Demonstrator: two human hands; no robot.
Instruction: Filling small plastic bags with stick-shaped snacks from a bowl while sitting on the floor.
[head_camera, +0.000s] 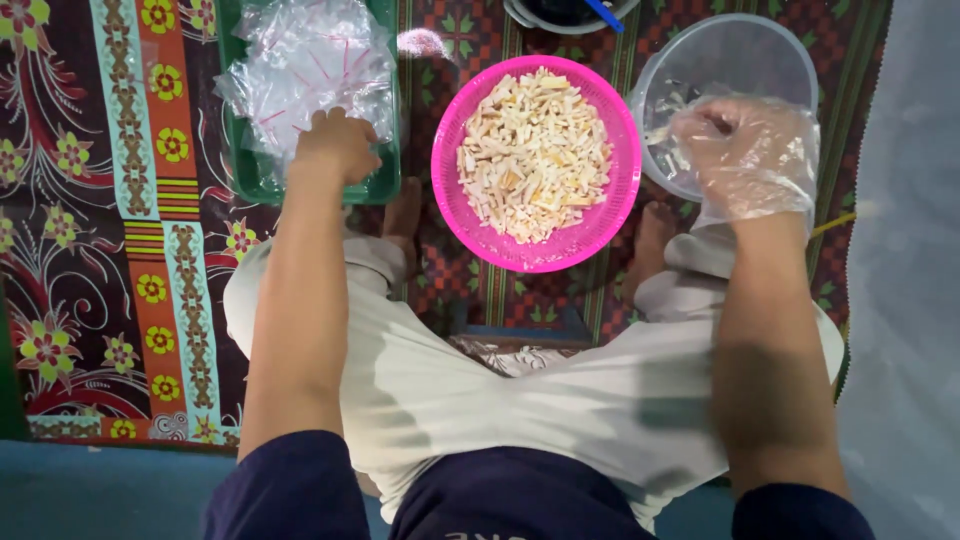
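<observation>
I sit cross-legged on a patterned mat. My left hand (337, 145), bare, reaches into a green tray (385, 185) and rests on a heap of small clear plastic bags (300, 65); its fingers curl into the pile. My right hand (745, 150) wears a loose clear plastic glove and sits at the rim of a clear plastic bowl (740, 55), fingers bent inside it among a few pale pieces. Between the hands stands a pink round basket (620, 190) filled with pale yellow stick-shaped snack pieces (535, 150).
A dark floral mat (120, 200) covers the floor. At the top edge is part of a grey bowl with a blue utensil (600, 12). My knees and feet lie close under the pink basket. A pale grey surface (905, 250) runs along the right side.
</observation>
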